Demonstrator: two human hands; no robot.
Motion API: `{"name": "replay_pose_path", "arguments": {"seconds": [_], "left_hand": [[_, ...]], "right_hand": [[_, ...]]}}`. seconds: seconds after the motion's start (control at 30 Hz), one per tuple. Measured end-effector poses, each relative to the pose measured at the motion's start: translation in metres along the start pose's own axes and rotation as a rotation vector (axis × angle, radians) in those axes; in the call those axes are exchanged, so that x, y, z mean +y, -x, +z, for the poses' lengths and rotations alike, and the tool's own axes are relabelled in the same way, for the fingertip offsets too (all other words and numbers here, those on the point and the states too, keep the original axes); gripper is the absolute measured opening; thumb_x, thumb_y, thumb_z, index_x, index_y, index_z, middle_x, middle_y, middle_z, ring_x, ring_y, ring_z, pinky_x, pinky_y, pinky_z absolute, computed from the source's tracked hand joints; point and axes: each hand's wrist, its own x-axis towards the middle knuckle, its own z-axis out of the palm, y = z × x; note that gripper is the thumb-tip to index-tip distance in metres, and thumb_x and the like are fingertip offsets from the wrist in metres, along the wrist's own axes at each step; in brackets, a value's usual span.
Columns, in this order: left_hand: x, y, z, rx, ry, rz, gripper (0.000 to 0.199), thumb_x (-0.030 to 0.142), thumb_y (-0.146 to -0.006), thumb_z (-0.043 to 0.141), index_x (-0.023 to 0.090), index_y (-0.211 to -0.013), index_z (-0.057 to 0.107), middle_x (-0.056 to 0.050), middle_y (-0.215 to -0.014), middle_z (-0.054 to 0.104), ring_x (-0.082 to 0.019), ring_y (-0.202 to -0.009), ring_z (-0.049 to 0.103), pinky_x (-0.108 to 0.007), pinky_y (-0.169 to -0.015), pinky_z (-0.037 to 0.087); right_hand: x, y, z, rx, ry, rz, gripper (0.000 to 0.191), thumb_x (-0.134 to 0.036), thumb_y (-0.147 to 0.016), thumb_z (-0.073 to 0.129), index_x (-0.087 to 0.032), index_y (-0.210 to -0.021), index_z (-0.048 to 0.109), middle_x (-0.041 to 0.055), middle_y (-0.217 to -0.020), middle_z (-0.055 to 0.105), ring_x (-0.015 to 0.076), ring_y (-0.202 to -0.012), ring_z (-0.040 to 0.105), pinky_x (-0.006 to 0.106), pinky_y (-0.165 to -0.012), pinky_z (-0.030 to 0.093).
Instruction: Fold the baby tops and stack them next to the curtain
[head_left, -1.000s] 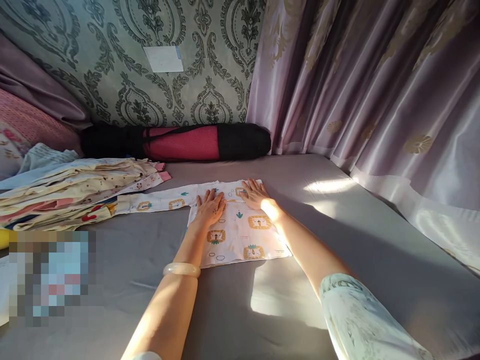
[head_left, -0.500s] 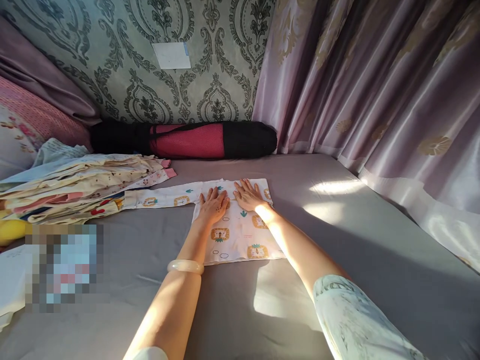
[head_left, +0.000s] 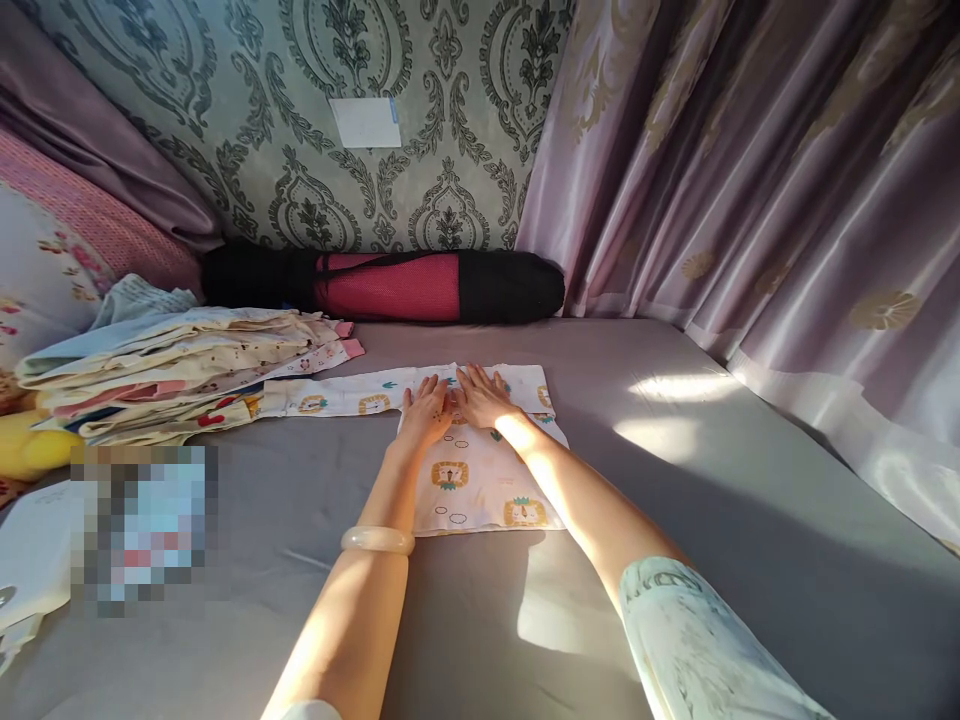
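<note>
A small white long-sleeved shirt [head_left: 480, 490] printed with orange lion faces lies flat on the grey sheet. Its left sleeve [head_left: 337, 394] stretches out to the left, while the right one seems folded in over the body. My left hand [head_left: 427, 410] rests on the upper chest of the shirt, palm down with its fingers extended. Close beside it, almost touching, my right hand [head_left: 481, 398] presses flat on the cloth, fingers spread. Neither hand grips anything. Part of the shirt's top is hidden beneath both hands.
A pile of small clothes [head_left: 180, 360] lies at the left, touching the sleeve end. Behind, a black and red rolled bag [head_left: 390, 287] lies along the patterned wall. Purple curtains [head_left: 720, 180] hang at the right. A yellow item [head_left: 37, 445] and a white object [head_left: 49, 540] sit at left.
My right hand has slid left across the shirt, closer to my left hand, which stays at about the same spot on the cloth. The view has shifted slightly.
</note>
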Motion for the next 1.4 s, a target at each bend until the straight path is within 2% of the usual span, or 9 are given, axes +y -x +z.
{"name": "replay_pose_path", "arguments": {"seconds": [0.27,0.53,0.7,0.8,0.93,1.07,1.17,1.3,1.4], "left_hand": [[-0.022,-0.005,-0.003,0.080,0.103,-0.084,0.049,0.010,-0.092,0.035,0.020,-0.138,0.051,-0.011,-0.154,0.044,-0.023,-0.144,0.038,-0.052,-0.119,0.024],[-0.026,-0.008,-0.006,0.130,0.160,-0.093,0.052,0.010,-0.088,0.038,0.020,-0.137,0.053,-0.013,-0.148,0.052,-0.026,-0.138,0.047,-0.052,-0.117,0.031],[-0.028,-0.009,-0.006,0.200,0.190,-0.108,0.051,0.009,-0.087,0.038,0.016,-0.135,0.055,-0.014,-0.143,0.057,-0.025,-0.132,0.053,-0.047,-0.114,0.037],[-0.030,-0.010,-0.006,0.232,0.218,-0.107,0.048,0.011,-0.089,0.039,0.013,-0.133,0.056,-0.014,-0.140,0.059,-0.027,-0.132,0.053,-0.046,-0.113,0.038],[-0.030,-0.011,-0.007,0.250,0.235,-0.142,0.047,0.013,-0.090,0.040,0.015,-0.134,0.056,-0.014,-0.140,0.060,-0.027,-0.130,0.055,-0.045,-0.112,0.040],[-0.028,-0.010,-0.009,0.213,0.218,-0.162,0.047,0.011,-0.090,0.040,0.010,-0.135,0.055,-0.017,-0.140,0.058,-0.026,-0.132,0.053,-0.041,-0.112,0.040],[-0.027,-0.009,-0.009,0.200,0.218,-0.153,0.048,0.010,-0.090,0.039,0.012,-0.136,0.053,-0.015,-0.141,0.058,-0.026,-0.133,0.053,-0.041,-0.112,0.040],[-0.025,-0.010,-0.007,0.213,0.217,-0.129,0.047,0.012,-0.091,0.038,0.016,-0.136,0.053,-0.012,-0.141,0.059,-0.025,-0.133,0.053,-0.041,-0.112,0.039],[-0.022,-0.010,-0.006,0.197,0.200,-0.099,0.051,0.008,-0.089,0.038,0.014,-0.137,0.051,-0.014,-0.140,0.059,-0.024,-0.132,0.054,-0.039,-0.111,0.040]], "right_hand": [[-0.011,-0.010,0.015,0.025,0.003,0.025,0.064,-0.044,-0.102,0.014,-0.014,-0.158,0.024,0.0088,-0.166,0.015,0.0258,-0.153,0.009,0.053,-0.122,0.007],[-0.011,-0.012,0.011,-0.018,0.021,0.021,0.065,-0.045,-0.102,0.016,-0.013,-0.158,0.024,0.0108,-0.166,0.014,0.0269,-0.153,0.009,0.055,-0.121,0.008],[-0.033,-0.021,0.009,0.024,0.022,-0.034,0.062,-0.038,-0.102,0.017,-0.012,-0.158,0.025,0.0100,-0.167,0.014,0.0245,-0.153,0.008,0.051,-0.123,0.005],[-0.048,-0.028,0.009,0.001,0.013,-0.067,0.062,-0.037,-0.102,0.019,-0.011,-0.158,0.024,0.0100,-0.166,0.014,0.0245,-0.153,0.008,0.051,-0.123,0.006],[-0.057,-0.030,0.010,-0.018,0.014,-0.092,0.061,-0.032,-0.101,0.022,-0.008,-0.157,0.025,0.0121,-0.165,0.019,0.0254,-0.153,0.013,0.049,-0.123,0.009],[-0.056,-0.029,0.012,-0.004,0.010,-0.101,0.060,-0.030,-0.100,0.026,-0.009,-0.156,0.027,0.0129,-0.165,0.022,0.0261,-0.152,0.014,0.049,-0.122,0.010],[-0.054,-0.031,0.013,-0.022,0.003,-0.104,0.062,-0.031,-0.100,0.030,-0.008,-0.157,0.025,0.0129,-0.165,0.020,0.0262,-0.153,0.012,0.049,-0.123,0.009],[-0.047,-0.036,0.010,-0.043,-0.113,-0.107,0.061,-0.035,-0.103,0.017,-0.008,-0.157,0.022,0.0107,-0.165,0.019,0.0219,-0.153,0.012,0.044,-0.124,0.009],[-0.034,-0.034,0.008,0.027,-0.184,-0.080,0.061,-0.036,-0.103,0.012,-0.011,-0.158,0.021,0.0093,-0.165,0.020,0.0188,-0.153,0.014,0.040,-0.123,0.013]]}}
